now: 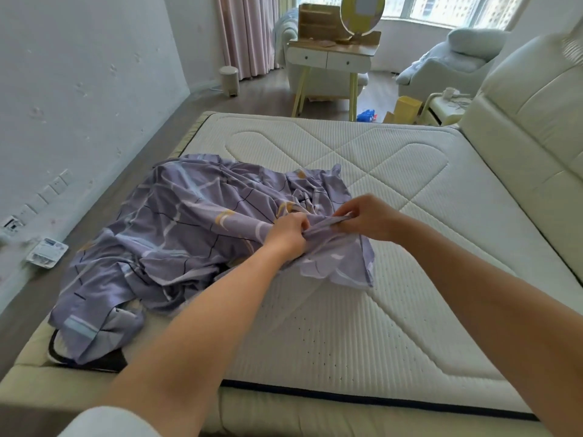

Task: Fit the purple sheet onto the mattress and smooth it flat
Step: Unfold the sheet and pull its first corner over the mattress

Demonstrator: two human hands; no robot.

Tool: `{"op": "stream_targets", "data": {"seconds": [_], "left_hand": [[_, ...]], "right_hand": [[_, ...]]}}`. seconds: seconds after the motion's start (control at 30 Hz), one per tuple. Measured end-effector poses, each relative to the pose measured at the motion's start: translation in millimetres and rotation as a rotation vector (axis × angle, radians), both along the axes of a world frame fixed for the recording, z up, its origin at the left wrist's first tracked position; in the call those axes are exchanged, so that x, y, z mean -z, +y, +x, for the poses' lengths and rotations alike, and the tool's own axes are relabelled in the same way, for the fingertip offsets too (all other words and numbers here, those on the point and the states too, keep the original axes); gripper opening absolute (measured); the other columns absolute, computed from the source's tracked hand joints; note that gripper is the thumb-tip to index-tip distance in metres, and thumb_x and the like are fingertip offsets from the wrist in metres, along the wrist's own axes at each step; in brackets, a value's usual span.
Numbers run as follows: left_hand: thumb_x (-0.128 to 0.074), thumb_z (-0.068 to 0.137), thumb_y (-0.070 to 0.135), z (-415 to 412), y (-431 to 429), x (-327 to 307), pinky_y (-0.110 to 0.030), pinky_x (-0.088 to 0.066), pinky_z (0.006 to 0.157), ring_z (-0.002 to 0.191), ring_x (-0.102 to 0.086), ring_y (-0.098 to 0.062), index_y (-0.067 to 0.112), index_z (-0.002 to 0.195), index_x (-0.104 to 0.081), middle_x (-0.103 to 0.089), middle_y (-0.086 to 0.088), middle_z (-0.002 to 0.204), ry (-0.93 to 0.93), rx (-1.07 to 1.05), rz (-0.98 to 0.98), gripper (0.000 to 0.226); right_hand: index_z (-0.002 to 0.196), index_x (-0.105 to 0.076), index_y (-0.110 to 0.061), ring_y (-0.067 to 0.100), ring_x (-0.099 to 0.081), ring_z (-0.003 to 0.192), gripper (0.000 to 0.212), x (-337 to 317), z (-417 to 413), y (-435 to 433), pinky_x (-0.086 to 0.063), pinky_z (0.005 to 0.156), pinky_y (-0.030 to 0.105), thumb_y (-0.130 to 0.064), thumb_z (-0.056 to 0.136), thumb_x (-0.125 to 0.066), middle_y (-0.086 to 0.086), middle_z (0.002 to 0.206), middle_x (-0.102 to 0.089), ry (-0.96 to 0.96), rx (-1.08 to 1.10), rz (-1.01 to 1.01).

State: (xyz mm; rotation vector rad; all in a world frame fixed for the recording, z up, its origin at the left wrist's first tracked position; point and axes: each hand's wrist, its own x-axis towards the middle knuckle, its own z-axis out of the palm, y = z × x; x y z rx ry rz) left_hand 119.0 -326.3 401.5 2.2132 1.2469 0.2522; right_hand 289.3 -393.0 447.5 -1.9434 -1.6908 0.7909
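At the near edge of the heap, the left hand and right hand pinch a gathered hem of the purple sheet, fingers curled tight on the cloth, hands close together; the rest lies crumpled on the left half of the bare mattress. The step looks like hunting for a corner; best to slide the hands apart along the hem, keeping it taut, until a seam shows; then carry that corner toward the headboard.
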Motion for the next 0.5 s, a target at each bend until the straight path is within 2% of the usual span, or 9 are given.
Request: {"op": "stream_targets", "data": {"seconds": [0.07,0.13,0.23,0.3,0.37,0.43,0.5], "left_hand": [[-0.05,0.086,0.006,-9,14,13,-0.033,-0.044,0.076,0.099,-0.059,-0.03,0.016,0.094,-0.063,-0.065,-0.011,0.105,0.029,-0.078,-0.01,0.019],[-0.049,0.086,0.012,-18,28,23,-0.042,-0.05,0.084,0.102,-0.06,-0.032,0.021,0.095,-0.065,-0.065,-0.01,0.11,0.046,-0.15,0.006,0.02],[-0.046,0.091,0.022,-25,40,27,-0.046,-0.045,0.087,0.107,-0.056,-0.033,0.023,0.108,-0.061,-0.06,-0.008,0.116,0.142,-0.188,0.104,0.023],[-0.042,0.093,0.023,-24,42,24,-0.045,-0.039,0.086,0.108,-0.054,-0.033,0.018,0.111,-0.054,-0.059,-0.01,0.115,0.212,-0.16,0.197,0.023],[-0.037,0.095,0.02,-20,46,21,-0.044,-0.038,0.083,0.104,-0.055,-0.035,0.013,0.113,-0.047,-0.06,-0.015,0.114,0.18,-0.12,0.128,0.022],[-0.035,0.095,0.016,-15,47,13,-0.039,-0.038,0.079,0.104,-0.055,-0.037,0.009,0.119,-0.044,-0.058,-0.019,0.116,0.097,-0.028,-0.031,0.026],[-0.039,0.094,0.015,-8,47,0,-0.037,-0.039,0.08,0.106,-0.055,-0.034,0.012,0.111,-0.051,-0.058,-0.017,0.115,0.001,0.08,-0.111,0.022]], "right_hand": [[0.091,-0.075,-0.022,0.004,-0.047,0.056,0.008,-8,8,-1,-0.036,0.053,0.009,-0.02,0.084,-0.072,-0.001,0.067,-0.061,-0.029,0.009,0.01],[0.098,-0.077,-0.014,0.004,-0.049,0.057,0.015,-11,16,0,-0.037,0.054,0.011,-0.017,0.087,-0.068,0.002,0.069,-0.064,-0.062,0.073,0.049],[0.099,-0.076,-0.008,0.013,-0.053,0.07,0.019,-10,24,3,-0.04,0.063,0.024,-0.018,0.089,-0.063,0.017,0.08,-0.069,-0.072,0.164,0.078],[0.092,-0.077,-0.007,0.016,-0.052,0.069,0.02,-6,30,5,-0.039,0.065,0.026,-0.021,0.088,-0.063,0.023,0.081,-0.068,-0.055,0.223,0.074],[0.088,-0.075,-0.003,0.017,-0.054,0.071,0.023,0,35,7,-0.041,0.067,0.027,-0.022,0.088,-0.062,0.024,0.083,-0.068,-0.128,0.269,0.043],[0.101,-0.073,-0.009,0.02,-0.063,0.089,0.021,3,34,9,-0.047,0.08,0.03,-0.021,0.087,-0.063,0.016,0.098,-0.071,-0.232,0.283,-0.021],[0.124,-0.061,-0.017,0.022,-0.058,0.114,0.044,-2,19,13,-0.044,0.095,0.031,-0.019,0.081,-0.071,0.007,0.121,-0.063,-0.223,0.22,-0.069]]}}
